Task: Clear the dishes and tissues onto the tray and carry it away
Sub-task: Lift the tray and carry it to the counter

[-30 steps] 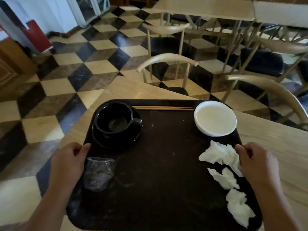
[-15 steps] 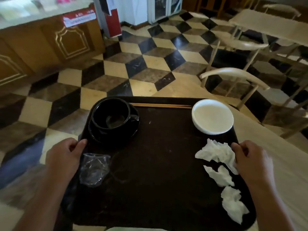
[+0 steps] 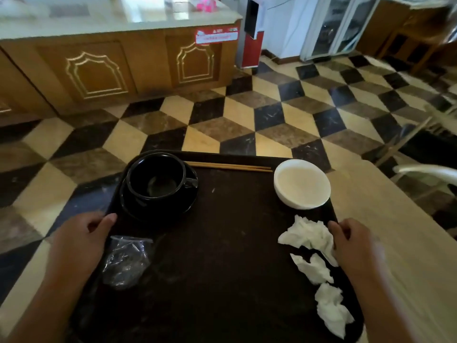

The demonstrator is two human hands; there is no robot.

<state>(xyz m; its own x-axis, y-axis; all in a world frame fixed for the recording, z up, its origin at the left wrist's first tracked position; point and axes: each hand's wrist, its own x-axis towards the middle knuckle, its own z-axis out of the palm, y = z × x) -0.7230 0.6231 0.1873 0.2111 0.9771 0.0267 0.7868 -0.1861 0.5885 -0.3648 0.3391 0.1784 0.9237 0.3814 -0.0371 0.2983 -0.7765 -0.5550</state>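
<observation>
I hold a dark brown tray (image 3: 222, 256) in front of me, off the table and partly over the floor. My left hand (image 3: 81, 241) grips its left rim and my right hand (image 3: 356, 243) grips its right rim. On the tray stand a black cup (image 3: 158, 179) on a black saucer (image 3: 138, 209) at the far left and a white bowl (image 3: 301, 184) at the far right. Wooden chopsticks (image 3: 230, 167) lie along the far edge. Three crumpled white tissues (image 3: 311, 236) lie along the right side. A crumpled clear plastic wrapper (image 3: 126, 261) sits near my left hand.
A light wooden table (image 3: 400, 243) is on my right, with a pale chair back (image 3: 425, 172) past it. Ahead lies a checkered tile floor (image 3: 247, 120), then a wooden counter (image 3: 111, 65) with a pale top. A red-and-white machine (image 3: 252, 33) and glass-door fridges (image 3: 338, 23) stand at the back.
The view has swung to the left: the chairs and tables have slid off to the right and the counter has come into view ahead. The tray has come away from the table, both hands still on it.
</observation>
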